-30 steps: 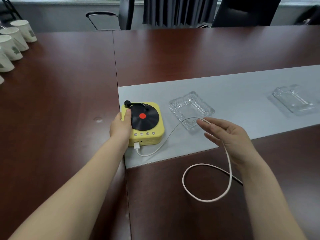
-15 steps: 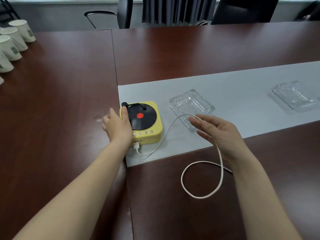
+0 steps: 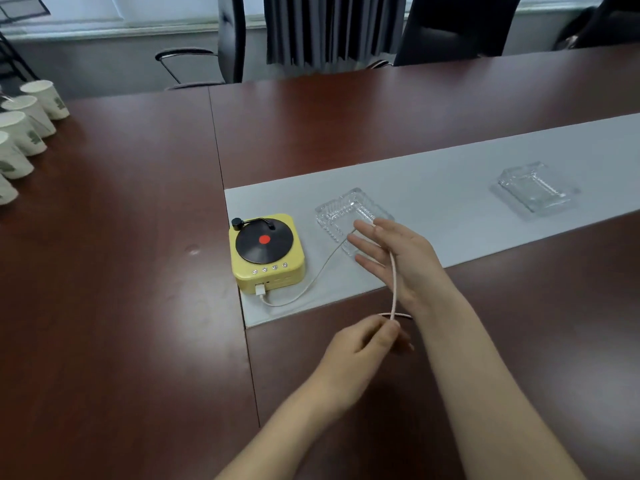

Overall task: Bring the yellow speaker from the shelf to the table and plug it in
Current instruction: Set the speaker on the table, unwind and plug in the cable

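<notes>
Yellow speaker (image 3: 268, 252), styled as a miniature turntable, resting on the grey runner (image 3: 450, 174) of the tabletop (image 3: 121, 289), beyond and to the left of both hands. A white plug (image 3: 260, 290) is seated in its near face; the pale cable (image 3: 393, 282) curves rightward from it, passes over the flat, open fingers of the right hand (image 3: 398, 258), and drops to the left hand (image 3: 367, 344), which pinches it between thumb and fingertips. The cable appears thin, limp and light, best held by such a pinch along its length rather than pulled at the plug. The speaker looks small, rigid and light, so tension could drag it; grasp its sides. A glass tray (image 3: 346, 216) lies just beyond the right fingertips.
</notes>
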A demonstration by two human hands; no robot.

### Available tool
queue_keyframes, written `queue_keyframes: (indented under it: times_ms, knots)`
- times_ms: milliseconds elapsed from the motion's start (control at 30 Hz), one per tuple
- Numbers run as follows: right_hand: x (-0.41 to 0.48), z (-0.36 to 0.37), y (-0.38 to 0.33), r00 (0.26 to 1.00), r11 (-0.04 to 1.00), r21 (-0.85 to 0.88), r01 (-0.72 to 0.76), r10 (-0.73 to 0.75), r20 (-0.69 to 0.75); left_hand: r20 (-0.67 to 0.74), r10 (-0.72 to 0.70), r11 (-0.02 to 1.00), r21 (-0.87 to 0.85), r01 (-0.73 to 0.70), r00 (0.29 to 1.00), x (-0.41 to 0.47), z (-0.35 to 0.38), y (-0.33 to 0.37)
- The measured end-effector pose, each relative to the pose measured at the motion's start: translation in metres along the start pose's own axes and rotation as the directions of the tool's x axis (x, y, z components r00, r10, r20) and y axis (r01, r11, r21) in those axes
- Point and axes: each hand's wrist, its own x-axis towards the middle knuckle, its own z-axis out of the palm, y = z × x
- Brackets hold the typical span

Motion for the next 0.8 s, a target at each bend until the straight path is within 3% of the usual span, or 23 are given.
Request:
queue_keyframes:
  times_ms: [67, 233, 400, 667, 800]
  knots:
    - [-0.016, 0.003, -0.003, 0.998, 0.998, 0.051, -0.041, 0.038, 0.058, -0.004, 0.006, 1.000, -0.003, -0.006, 1.000, -0.013, 0.008, 0.008]
    - [-0.075, 0.002, 0.001, 0.975, 0.994, 0.064, -0.088, 0.073, 0.209, -0.082, -0.087, 0.956, -0.289, 0.060, 0.993, -0.053, 0.033, 0.041]
    - [-0.123, -0.008, -0.001, 0.973, 0.991, 0.090, -0.097, 0.076, 0.219, -0.066, -0.134, 0.918, -0.384, 0.099, 0.989, -0.092, 0.048, 0.064]
    - [-0.204, -0.013, 0.015, 0.967, 0.996, -0.058, -0.065, 0.077, 0.243, -0.108, -0.263, 0.858, -0.481, 0.181, 0.959, -0.153, 0.056, 0.100]
    - [-0.243, -0.004, 0.035, 0.973, 0.990, 0.009, -0.138, 0.134, 0.190, -0.064, -0.210, 0.862, -0.483, 0.154, 0.976, -0.185, 0.049, 0.102]
